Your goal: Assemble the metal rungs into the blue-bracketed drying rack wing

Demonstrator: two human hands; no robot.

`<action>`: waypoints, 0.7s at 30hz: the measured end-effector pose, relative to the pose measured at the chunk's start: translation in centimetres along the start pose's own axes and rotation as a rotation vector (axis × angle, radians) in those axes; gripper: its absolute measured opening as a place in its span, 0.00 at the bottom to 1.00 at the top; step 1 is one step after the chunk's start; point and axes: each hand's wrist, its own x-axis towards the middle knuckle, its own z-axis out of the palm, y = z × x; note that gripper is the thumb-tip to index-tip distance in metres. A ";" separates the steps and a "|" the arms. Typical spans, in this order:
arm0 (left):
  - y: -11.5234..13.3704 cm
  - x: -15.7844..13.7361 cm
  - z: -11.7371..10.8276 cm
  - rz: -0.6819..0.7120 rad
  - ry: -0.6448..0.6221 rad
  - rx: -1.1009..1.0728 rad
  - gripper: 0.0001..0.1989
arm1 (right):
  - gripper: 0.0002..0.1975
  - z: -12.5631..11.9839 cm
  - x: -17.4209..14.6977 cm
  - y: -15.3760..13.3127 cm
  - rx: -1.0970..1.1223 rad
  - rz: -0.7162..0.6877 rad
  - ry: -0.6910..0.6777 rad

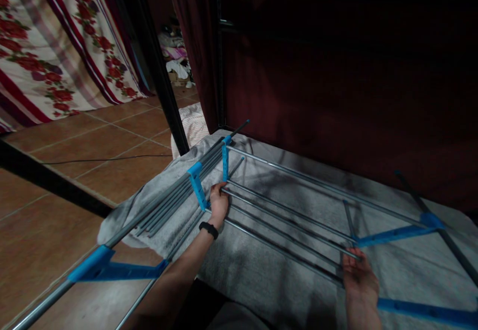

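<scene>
A partly assembled rack of grey metal tubes with blue plastic brackets lies across a grey blanket. My left hand, with a black band on the wrist, closes around the left end of a grey tube, close to the blue brackets. Near the other end of the tubes, my right hand is palm up, its fingers curled around a tube end beside another blue bracket. Several parallel tubes span between both hands. A bundle of loose grey tubes rests on the blanket at the left.
Dark metal posts of a frame stand at the left. A dark red curtain hangs behind the blanket. Beyond the frame are a tiled floor, a flowered curtain, a thin cable and a pile of clothes.
</scene>
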 end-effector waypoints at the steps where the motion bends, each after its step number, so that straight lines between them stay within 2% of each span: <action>1: 0.0 0.0 0.0 0.010 -0.005 0.007 0.19 | 0.12 0.1 -0.2 0.0 0.009 -0.001 0.015; 11: 0.7 -0.8 0.3 0.132 -0.067 0.135 0.18 | 0.07 0.9 -0.8 0.2 0.023 -0.030 0.026; 21: 2.0 -2.0 -0.3 0.269 -0.202 0.481 0.20 | 0.07 0.9 -1.0 0.0 -0.034 -0.037 0.047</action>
